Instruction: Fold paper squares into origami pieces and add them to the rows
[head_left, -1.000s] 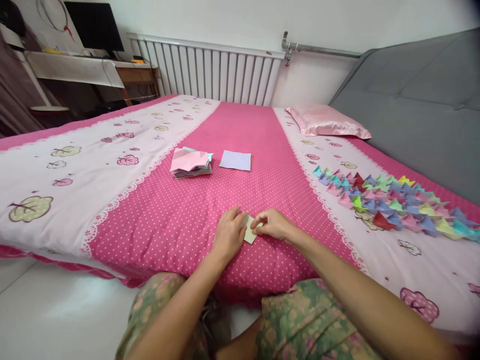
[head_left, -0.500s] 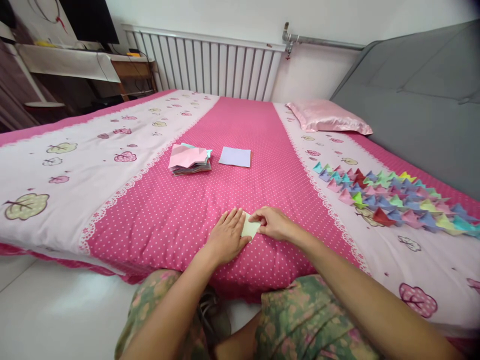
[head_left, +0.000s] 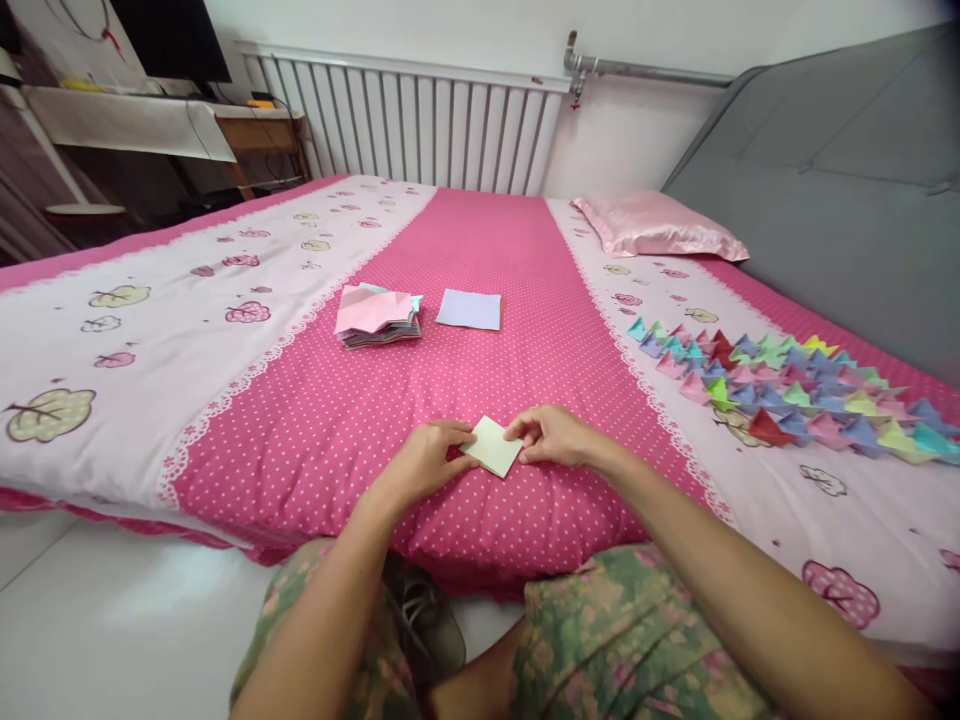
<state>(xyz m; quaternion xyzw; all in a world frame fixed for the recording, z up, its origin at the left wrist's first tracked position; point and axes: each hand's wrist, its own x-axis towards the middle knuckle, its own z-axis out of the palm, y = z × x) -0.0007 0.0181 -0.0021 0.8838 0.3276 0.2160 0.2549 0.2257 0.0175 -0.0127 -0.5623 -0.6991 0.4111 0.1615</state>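
A small pale green folded paper square is turned cornerwise at the front of the bed, between my two hands. My left hand pinches its left corner between thumb and fingers. On the opposite side, my right hand grips the right corner with thumb and forefinger, the other fingers curled in. Farther back lie a stack of coloured paper, pink sheet on top, and a thin lilac sheet pile beside it.
Rows of small folded paper shapes in many colours stand on the bed to the right. Behind them are a pink pillow and a grey headboard. A radiator lines the wall.
My left hand has gone from lying flat over the paper to pinching its left corner, so more of the square shows. My right hand still holds the right side.
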